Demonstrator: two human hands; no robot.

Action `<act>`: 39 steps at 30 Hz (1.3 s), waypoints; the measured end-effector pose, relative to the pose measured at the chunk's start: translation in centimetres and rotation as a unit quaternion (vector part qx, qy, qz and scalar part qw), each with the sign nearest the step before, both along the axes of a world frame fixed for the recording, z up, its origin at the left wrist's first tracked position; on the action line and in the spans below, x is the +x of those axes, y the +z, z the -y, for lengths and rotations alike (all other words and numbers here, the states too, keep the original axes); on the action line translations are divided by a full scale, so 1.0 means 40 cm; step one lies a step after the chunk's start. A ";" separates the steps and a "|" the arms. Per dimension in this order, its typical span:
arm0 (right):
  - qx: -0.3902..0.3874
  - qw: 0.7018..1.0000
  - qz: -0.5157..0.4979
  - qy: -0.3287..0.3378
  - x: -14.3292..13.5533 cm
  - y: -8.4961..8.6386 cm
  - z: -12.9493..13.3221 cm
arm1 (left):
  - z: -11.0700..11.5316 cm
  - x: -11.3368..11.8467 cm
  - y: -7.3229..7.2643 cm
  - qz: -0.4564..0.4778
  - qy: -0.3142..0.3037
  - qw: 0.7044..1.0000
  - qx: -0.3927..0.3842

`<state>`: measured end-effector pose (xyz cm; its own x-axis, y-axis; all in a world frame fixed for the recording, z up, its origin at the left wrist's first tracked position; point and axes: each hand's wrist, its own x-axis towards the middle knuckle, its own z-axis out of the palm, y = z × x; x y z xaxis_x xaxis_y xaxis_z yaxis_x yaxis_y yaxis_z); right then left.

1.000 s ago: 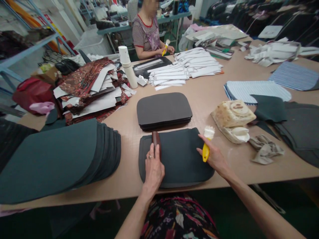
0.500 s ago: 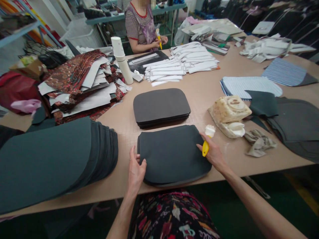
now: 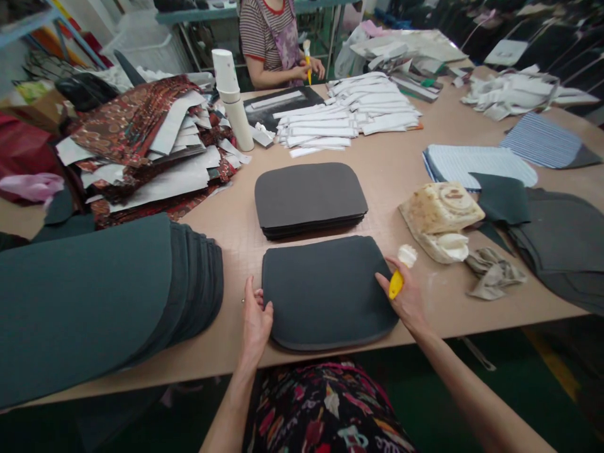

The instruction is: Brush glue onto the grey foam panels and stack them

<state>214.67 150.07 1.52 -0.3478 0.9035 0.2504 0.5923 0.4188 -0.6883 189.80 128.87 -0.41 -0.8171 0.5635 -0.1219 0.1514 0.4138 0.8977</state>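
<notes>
Directly before me lies a dark green-grey panel (image 3: 328, 296) with rounded near corners, on top of at least one more layer. My left hand (image 3: 257, 318) rests at its left edge, fingers apart, the thumb touching the rim. My right hand (image 3: 406, 296) is at the panel's right edge and grips a brush (image 3: 396, 285) with a yellow handle. The brush's white, coated bristles point away from me, over the table. Just behind the panel sits a stack of smaller grey-brown panels (image 3: 311, 195).
A tall pile of dark green panels (image 3: 94, 302) stands at left, patterned scraps (image 3: 136, 138) behind it. A crusted pale container (image 3: 443, 214) and a crumpled rag (image 3: 495, 274) lie at right. Beyond white strips (image 3: 349, 113), a co-worker (image 3: 271, 44) holds another brush.
The top panel now lies more squarely over the layer beneath. Both hands stay at its sides, and the right has shifted slightly outward with the brush. The view has moved slightly.
</notes>
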 end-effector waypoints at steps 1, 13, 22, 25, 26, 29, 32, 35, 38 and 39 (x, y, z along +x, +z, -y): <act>0.007 1.000 -0.007 -0.008 -0.002 -0.004 0.002 | 0.001 -0.008 -0.002 0.003 -0.001 1.000 0.000; 0.009 0.999 0.044 0.005 0.004 -0.003 0.014 | 0.012 -0.013 0.018 -0.001 -0.038 0.999 -0.023; 0.054 0.997 -0.016 -0.052 -0.011 0.258 -0.012 | -0.044 -0.035 0.079 -0.287 -0.064 0.956 0.016; -0.061 0.987 -0.143 0.026 -0.106 0.317 -0.077 | -0.155 -0.019 0.113 -0.331 -0.141 0.932 0.038; -0.096 0.977 -0.184 0.056 -0.149 0.326 -0.099 | -0.196 -0.013 0.127 -0.342 -0.170 0.924 0.037; -0.178 0.941 -0.257 0.129 -0.295 0.342 -0.143 | -0.311 -0.009 0.168 -0.364 -0.239 0.900 0.011; -0.214 0.918 -0.253 0.216 -0.435 0.362 -0.151 | -0.399 -0.043 0.188 -0.376 -0.258 0.890 -0.023; -0.195 0.912 -0.214 0.290 -0.554 0.378 -0.146 | -0.446 -0.098 0.177 -0.378 -0.265 0.886 -0.049; -0.189 0.906 -0.181 0.334 -0.643 0.359 -0.147 | -0.462 -0.137 0.142 -0.363 -0.290 0.882 -0.080; -0.193 0.903 -0.171 0.343 -0.665 0.345 -0.149 | -0.464 -0.143 0.129 -0.358 -0.295 0.882 -0.084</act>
